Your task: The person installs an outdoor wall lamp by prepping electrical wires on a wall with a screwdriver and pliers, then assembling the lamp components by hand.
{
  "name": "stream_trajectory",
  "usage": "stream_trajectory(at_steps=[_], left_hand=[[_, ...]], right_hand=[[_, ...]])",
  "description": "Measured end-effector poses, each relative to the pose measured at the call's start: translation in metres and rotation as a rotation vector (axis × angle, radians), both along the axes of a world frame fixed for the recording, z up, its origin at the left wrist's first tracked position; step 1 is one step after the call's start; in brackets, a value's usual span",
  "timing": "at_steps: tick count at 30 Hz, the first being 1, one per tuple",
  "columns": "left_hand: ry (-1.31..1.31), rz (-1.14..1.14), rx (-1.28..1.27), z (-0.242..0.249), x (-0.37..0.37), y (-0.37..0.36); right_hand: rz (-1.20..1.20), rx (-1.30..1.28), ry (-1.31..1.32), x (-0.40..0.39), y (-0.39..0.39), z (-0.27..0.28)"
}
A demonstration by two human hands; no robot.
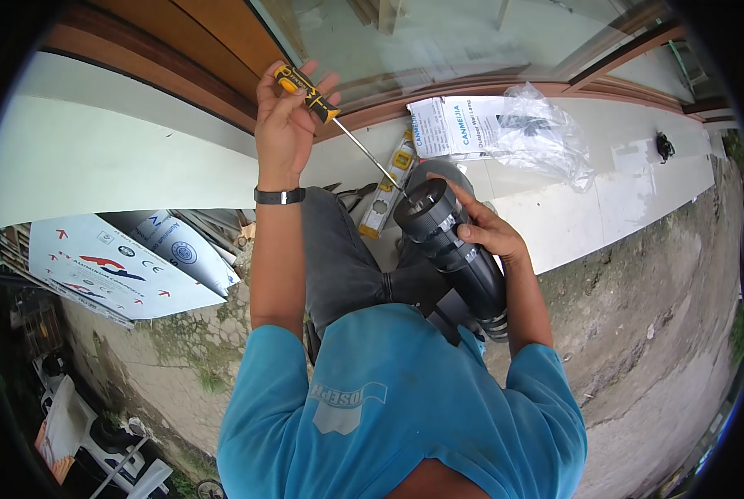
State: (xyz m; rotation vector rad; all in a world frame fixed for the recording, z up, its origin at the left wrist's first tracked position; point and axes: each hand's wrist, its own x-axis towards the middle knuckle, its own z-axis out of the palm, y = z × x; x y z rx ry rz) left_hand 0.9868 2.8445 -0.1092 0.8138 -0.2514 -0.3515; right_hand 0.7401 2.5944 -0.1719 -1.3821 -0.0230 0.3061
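My left hand (285, 125), with a black watch on its wrist, is closed around the yellow and black handle of a screwdriver (310, 93). The long metal shaft slants down to the right, and its tip meets the open end of a black cylindrical wall lamp (455, 241). Whether the tip sits in a screw, I cannot make out. My right hand (488, 229) grips the lamp near that end, thumb on the near side. The lamp lies tilted over my right thigh, its flat bracket (451, 314) beside my shirt.
A yellow and grey spirit level (389, 187) lies ahead of my knees. Beyond it are a lamp box (451, 127) and clear plastic wrapping (547, 137) on the ledge by a glass window. Aluminium composite panels (131, 270) lean at the left. Rough concrete (622, 333) extends right.
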Motion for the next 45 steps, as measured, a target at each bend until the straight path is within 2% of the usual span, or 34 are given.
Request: stream_trajectory(at_steps=[3,6,10,13,16,19,22,25,28,31,34,37,40,43,45], left_hand=[[-0.109,0.107,0.296,-0.008,-0.005,-0.003],[-0.116,0.157,0.479,-0.026,0.003,-0.002],[-0.041,-0.198,0.149,-0.021,-0.024,0.001],[0.007,-0.269,0.229,-0.022,-0.038,0.0],[-0.015,-0.168,0.444,-0.031,-0.04,0.001],[-0.064,-0.087,0.523,-0.043,-0.04,-0.005],[-0.087,-0.039,0.501,-0.045,-0.047,-0.009],[0.073,-0.158,0.198,-0.028,-0.059,-0.009],[0.103,-0.224,0.213,-0.021,-0.06,-0.004],[0.03,-0.262,0.313,-0.037,-0.058,0.003],[-0.038,-0.148,0.582,-0.044,-0.058,-0.001],[-0.088,-0.138,0.487,-0.039,-0.063,-0.007],[0.185,-0.174,0.224,-0.007,-0.081,-0.015],[-0.077,-0.172,0.458,-0.028,-0.074,-0.008],[-0.069,-0.098,0.424,-0.037,-0.076,-0.015]], right_hand=[[0.01,0.011,-0.009,0.003,0.002,0.005],[0.011,0.007,-0.001,0.003,0.002,0.005],[0.003,0.023,0.016,0.002,0.002,0.009],[-0.012,-0.01,0.017,0.0,0.003,0.01],[-0.012,-0.025,0.016,0.003,0.005,0.015],[-0.002,-0.014,0.026,0.002,0.007,0.018],[0.017,0.009,0.007,0.002,0.004,0.013],[0.013,0.034,-0.003,0.0,0.003,0.012],[0.011,0.027,-0.014,0.0,0.003,0.013],[0.026,0.035,-0.011,0.002,0.004,0.016],[0.022,0.042,-0.01,0.001,0.005,0.018],[0.02,0.04,-0.021,0.002,0.004,0.016],[0.012,0.048,-0.03,0.0,0.004,0.016],[0.025,0.047,-0.027,0.001,0.004,0.018],[0.038,0.041,-0.025,0.002,0.005,0.017]])
